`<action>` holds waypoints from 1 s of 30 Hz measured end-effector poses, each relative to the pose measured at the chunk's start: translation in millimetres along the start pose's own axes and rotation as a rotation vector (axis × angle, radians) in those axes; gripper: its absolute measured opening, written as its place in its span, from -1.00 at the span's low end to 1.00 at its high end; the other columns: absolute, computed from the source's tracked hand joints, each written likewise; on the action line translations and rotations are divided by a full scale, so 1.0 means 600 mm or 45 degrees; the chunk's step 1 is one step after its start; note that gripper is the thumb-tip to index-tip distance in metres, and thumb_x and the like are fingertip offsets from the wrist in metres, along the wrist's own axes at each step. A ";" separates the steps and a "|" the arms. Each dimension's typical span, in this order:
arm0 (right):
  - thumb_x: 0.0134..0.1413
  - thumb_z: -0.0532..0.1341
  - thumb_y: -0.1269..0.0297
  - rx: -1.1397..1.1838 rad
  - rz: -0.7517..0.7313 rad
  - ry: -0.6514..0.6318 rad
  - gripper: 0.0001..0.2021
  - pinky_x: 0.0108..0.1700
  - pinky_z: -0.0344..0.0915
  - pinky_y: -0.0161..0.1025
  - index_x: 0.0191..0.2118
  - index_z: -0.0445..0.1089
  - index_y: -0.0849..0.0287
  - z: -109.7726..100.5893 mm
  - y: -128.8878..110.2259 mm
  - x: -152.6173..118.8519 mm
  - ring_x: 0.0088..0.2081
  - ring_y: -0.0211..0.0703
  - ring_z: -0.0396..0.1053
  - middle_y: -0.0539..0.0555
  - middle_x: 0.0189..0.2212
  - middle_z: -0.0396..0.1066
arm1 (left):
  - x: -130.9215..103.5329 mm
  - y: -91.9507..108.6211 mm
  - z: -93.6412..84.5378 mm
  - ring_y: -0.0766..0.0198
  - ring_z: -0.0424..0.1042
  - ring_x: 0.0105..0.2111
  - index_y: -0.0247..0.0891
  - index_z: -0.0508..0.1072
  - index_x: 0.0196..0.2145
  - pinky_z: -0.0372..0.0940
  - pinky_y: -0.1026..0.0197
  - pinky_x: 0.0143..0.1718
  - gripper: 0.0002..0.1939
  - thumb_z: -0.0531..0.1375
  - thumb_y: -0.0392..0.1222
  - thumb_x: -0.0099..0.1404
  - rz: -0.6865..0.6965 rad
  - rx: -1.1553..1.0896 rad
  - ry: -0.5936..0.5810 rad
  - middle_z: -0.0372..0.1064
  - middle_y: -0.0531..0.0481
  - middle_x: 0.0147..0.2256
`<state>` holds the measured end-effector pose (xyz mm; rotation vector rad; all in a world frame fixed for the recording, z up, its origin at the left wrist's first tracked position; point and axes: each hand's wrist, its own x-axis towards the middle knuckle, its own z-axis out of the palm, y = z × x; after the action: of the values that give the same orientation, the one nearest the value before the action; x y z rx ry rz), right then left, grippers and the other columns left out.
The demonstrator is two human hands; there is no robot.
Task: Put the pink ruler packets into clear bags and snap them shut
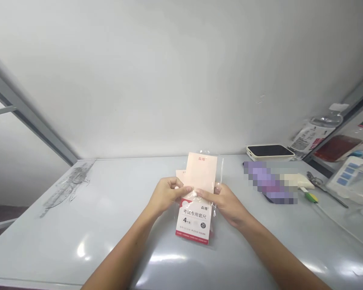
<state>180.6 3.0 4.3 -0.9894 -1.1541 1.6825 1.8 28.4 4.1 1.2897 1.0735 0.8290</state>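
Note:
Both hands hold a clear plastic pouch [204,173] of a ruler set above the table. A pale pink sheet fills its upper part, and a white and red printed card [193,221] shows in the lower part. My left hand [166,195] pinches the left side, its thumb on the front near the middle. My right hand [226,203] grips the right edge, thumb beside a small white button [195,193]. Another pink piece [180,175] shows behind the pouch at the left. The fingers behind it are partly hidden.
A phone [270,151] lies at the back right, near a blurred purple item [266,181]. Further right are a white cable with a green and yellow plug [311,197], scissors [326,187] and a clear bottle [319,129]. Metal frame posts [33,117] flank the grey table [117,189].

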 end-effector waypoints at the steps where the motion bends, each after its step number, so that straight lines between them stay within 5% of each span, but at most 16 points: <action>1: -0.13 0.28 0.17 0.002 0.007 -0.010 -0.67 -0.21 0.31 -0.13 -0.20 0.41 0.21 0.002 0.001 0.000 -0.23 0.02 0.42 0.14 -0.28 0.48 | 0.002 -0.005 0.001 0.34 0.32 -0.58 -0.31 0.23 -0.61 0.16 0.31 -0.59 -0.65 0.28 -0.02 -0.06 0.014 0.034 0.026 0.27 0.06 -0.60; 5: -0.13 0.28 0.17 0.007 0.025 -0.036 -0.70 -0.25 0.32 -0.14 -0.26 0.43 0.24 0.002 0.001 0.001 -0.29 0.00 0.44 0.16 -0.31 0.49 | 0.000 -0.004 0.004 0.42 0.24 -0.62 -0.30 0.22 -0.61 0.09 0.36 -0.63 -0.66 0.26 -0.02 -0.01 0.080 0.061 -0.026 0.21 0.10 -0.62; 9: -0.15 0.29 0.16 0.091 0.036 -0.021 -0.65 -0.23 0.33 -0.13 -0.20 0.41 0.24 -0.006 -0.006 0.000 -0.29 0.00 0.44 0.16 -0.29 0.48 | -0.012 0.019 0.004 0.39 0.30 -0.58 -0.33 0.35 -0.48 0.19 0.32 -0.57 -0.67 0.11 0.04 0.15 0.095 -0.080 -0.289 0.31 0.02 -0.53; 15: -0.09 0.26 0.16 0.157 0.071 -0.133 -0.65 -0.34 0.35 -0.12 -0.18 0.38 0.26 -0.003 -0.009 -0.001 -0.38 -0.01 0.45 0.15 -0.40 0.49 | -0.014 0.018 0.006 0.31 0.37 -0.60 -0.33 0.31 -0.50 0.25 0.28 -0.60 -0.69 0.23 0.00 0.04 0.007 -0.144 -0.408 0.36 -0.01 -0.59; 19: -0.10 0.25 0.13 0.162 0.077 -0.135 -0.62 -0.28 0.36 -0.09 -0.16 0.36 0.25 0.001 -0.010 -0.001 -0.34 0.00 0.45 0.17 -0.35 0.49 | -0.008 0.007 0.012 0.37 0.30 -0.70 -0.30 0.24 -0.58 0.17 0.34 -0.69 -0.67 0.23 0.00 0.03 0.003 -0.106 -0.297 0.26 0.08 -0.69; 26: -0.16 0.28 0.11 -0.147 0.014 0.092 -0.64 -0.32 0.36 -0.11 -0.23 0.38 0.24 -0.007 -0.001 0.000 -0.33 0.02 0.45 0.15 -0.34 0.48 | -0.004 0.002 0.014 0.44 0.18 -0.75 -0.25 0.21 -0.52 0.07 0.37 -0.75 -0.68 0.18 0.05 0.05 0.140 0.190 0.325 0.17 0.17 -0.70; 30: -0.13 0.25 0.07 -0.259 -0.049 0.202 -0.66 -0.37 0.36 -0.15 -0.29 0.41 0.25 -0.003 0.005 0.002 -0.36 0.02 0.44 0.16 -0.38 0.49 | -0.011 0.003 0.020 0.45 0.20 -0.70 -0.23 0.19 -0.50 0.07 0.39 -0.74 -0.70 0.13 0.04 0.10 0.244 0.229 0.325 0.16 0.18 -0.64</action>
<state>181.3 4.1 0.6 -1.1966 -1.2469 1.4487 11.0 18.9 6.2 1.4828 1.2624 1.0832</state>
